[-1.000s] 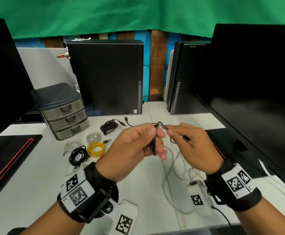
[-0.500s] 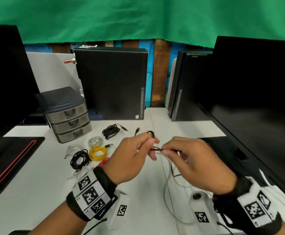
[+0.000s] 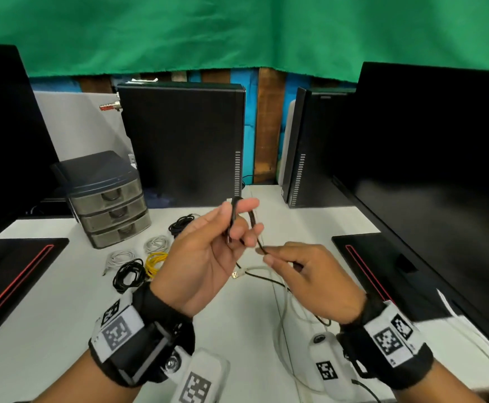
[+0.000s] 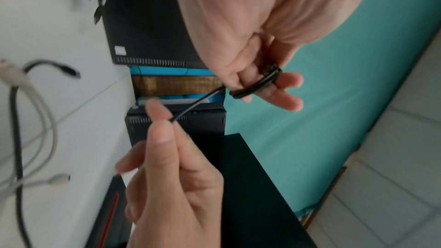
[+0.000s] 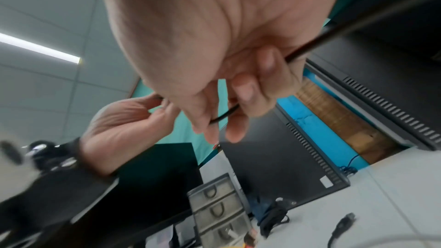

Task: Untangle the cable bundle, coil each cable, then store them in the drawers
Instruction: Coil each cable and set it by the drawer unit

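In the head view, the left hand point(image 3: 205, 251) holds a small loop of the black cable point(image 3: 253, 221) above the table point(image 3: 48, 309); the right hand point(image 3: 310, 277) pinches its free length. The drawers point(image 3: 112, 210) stand closed at the far left.

In the left wrist view, the loop sits around the fingers point(image 4: 284, 90); the palm covers much.

The right wrist view is blurred, and the cable passes through curled fingers point(image 5: 243, 91).

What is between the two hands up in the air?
A taut stretch of the thin black cable runs from the loop on the left hand to the right hand, seen best in the left wrist view.
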`<action>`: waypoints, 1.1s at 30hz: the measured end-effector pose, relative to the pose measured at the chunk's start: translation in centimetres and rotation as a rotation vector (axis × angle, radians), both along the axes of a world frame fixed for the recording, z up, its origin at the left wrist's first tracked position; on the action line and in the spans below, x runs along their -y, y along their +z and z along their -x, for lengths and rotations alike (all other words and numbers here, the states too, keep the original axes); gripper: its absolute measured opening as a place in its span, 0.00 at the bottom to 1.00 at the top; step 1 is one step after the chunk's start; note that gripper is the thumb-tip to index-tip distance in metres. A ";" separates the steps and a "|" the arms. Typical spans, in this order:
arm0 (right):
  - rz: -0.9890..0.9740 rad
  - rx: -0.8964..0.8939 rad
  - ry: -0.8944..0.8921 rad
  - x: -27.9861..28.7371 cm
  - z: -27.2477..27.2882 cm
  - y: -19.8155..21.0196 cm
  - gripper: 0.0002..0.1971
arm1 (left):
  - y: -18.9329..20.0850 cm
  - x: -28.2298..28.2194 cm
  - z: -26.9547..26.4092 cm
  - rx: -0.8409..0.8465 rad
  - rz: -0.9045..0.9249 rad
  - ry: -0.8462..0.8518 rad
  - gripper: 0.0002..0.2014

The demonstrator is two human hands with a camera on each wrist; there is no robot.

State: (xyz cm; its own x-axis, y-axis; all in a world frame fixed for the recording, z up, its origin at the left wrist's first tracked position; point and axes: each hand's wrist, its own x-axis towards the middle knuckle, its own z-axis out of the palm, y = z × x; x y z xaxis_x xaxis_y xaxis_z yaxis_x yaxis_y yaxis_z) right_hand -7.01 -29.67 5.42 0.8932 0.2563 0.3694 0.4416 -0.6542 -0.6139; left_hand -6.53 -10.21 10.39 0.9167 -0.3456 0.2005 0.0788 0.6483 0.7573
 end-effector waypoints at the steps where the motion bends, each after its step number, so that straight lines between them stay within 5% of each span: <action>1: 0.054 -0.024 0.029 -0.5 0.3 -0.3 0.13 | 0.0 -0.1 -0.3 -0.015 0.007 0.044 0.19; 7: 0.219 -0.009 0.193 -2.9 2.0 -0.1 0.16 | -1.6 -1.0 -1.9 0.071 -0.249 0.303 0.16; 11: 0.139 0.060 0.217 -2.4 2.7 1.9 0.13 | -2.9 -1.1 -2.3 0.371 -0.612 0.470 0.16; 16: 0.014 0.252 0.090 -0.3 1.6 4.0 0.09 | -4.1 -0.6 -1.6 0.751 -0.985 0.389 0.15; 18: -0.059 0.275 0.046 0.2 1.1 4.0 0.08 | -3.7 -0.2 -1.1 0.700 -0.959 0.261 0.16; 23: -0.318 0.263 -0.025 -0.4 0.0 2.5 0.08 | -1.8 -0.7 -0.8 0.391 -0.558 -0.092 0.17; 30: -0.108 0.174 -0.216 -0.3 -2.9 -1.9 0.08 | -2.7 -0.1 -1.4 0.178 -0.376 -0.072 0.16; 33: -0.074 -0.057 -0.313 0.4 -3.0 -3.5 0.10 | -3.8 -0.1 -2.3 0.110 -0.452 0.060 0.14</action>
